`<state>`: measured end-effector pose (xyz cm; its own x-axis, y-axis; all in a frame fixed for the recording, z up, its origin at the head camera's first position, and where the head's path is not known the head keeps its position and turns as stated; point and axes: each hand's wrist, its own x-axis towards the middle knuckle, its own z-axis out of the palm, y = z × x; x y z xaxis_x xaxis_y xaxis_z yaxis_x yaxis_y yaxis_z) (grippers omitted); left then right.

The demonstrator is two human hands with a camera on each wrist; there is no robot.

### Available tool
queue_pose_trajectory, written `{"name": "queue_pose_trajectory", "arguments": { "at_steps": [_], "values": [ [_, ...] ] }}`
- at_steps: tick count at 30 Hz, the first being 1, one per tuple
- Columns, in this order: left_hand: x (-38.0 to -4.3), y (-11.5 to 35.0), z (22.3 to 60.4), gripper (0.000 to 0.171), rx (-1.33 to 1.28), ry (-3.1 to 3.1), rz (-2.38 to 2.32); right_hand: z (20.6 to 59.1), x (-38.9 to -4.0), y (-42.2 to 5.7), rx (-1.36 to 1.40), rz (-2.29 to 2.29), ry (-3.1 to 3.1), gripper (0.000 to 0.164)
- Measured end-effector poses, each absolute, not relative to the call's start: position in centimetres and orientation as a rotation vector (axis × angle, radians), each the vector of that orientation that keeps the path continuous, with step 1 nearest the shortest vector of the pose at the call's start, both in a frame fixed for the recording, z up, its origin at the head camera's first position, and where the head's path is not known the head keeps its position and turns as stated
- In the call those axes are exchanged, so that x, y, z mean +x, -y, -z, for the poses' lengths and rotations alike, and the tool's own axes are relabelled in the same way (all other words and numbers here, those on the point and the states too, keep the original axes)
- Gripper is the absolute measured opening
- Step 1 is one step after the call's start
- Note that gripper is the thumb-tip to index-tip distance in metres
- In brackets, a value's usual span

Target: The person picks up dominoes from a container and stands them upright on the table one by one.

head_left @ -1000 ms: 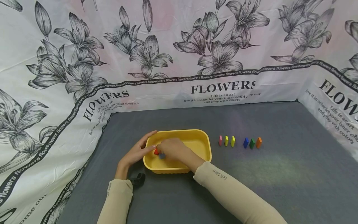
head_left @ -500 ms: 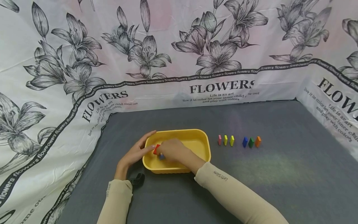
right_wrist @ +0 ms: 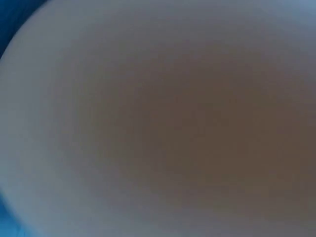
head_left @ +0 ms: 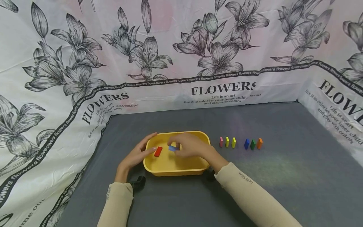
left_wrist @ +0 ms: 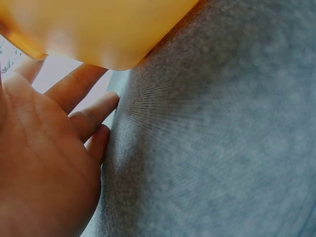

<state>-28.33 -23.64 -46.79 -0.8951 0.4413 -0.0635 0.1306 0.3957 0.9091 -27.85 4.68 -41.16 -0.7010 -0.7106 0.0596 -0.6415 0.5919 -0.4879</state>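
Observation:
In the head view a yellow plastic tub (head_left: 177, 172) stands on the dark table. My left hand (head_left: 135, 155) lies against its left end, fingers fairly straight along the outer wall and thumb reaching over the rim. The left wrist view shows the palm and spread fingers beside the tub's wall (left_wrist: 113, 34). My right hand (head_left: 190, 145) is over the tub's inside and pinches a blue block (head_left: 172, 148) between thumb and fingers. A red block (head_left: 158, 151) lies flat in the tub near my left thumb. The right wrist view is a blur.
Right of the tub, small blocks stand upright in two groups: a pink block (head_left: 221, 142) with two yellow blocks (head_left: 233, 142), then a blue upright block (head_left: 247, 144), a green block (head_left: 253, 144) and an orange block (head_left: 259, 143). A flower-printed cloth (head_left: 158, 94) hangs behind the table.
My right hand has moved right from the tub's left part, bringing the blue block with it. The red block now shows fully, lying in the tub. My left hand stays at the rim.

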Motion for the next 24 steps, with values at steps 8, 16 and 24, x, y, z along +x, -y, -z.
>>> {"name": "queue_pose_trajectory", "arguments": {
  "at_steps": [8,16,24],
  "values": [
    [-28.4,23.7,46.9,0.065,0.521,-2.373,-1.497,39.8,-27.2,-9.5,-1.044,1.042,-2.67,0.032],
    [-28.2,23.7,46.7,0.064,0.502,-2.374,-1.492,39.2,-26.7,-15.6,-0.933,1.309,-2.697,0.037],
    [-28.1,23.6,46.7,0.064,0.486,-2.375,-1.487,38.7,-25.9,-22.5,-0.713,1.527,-2.89,0.037]
  ]
}}
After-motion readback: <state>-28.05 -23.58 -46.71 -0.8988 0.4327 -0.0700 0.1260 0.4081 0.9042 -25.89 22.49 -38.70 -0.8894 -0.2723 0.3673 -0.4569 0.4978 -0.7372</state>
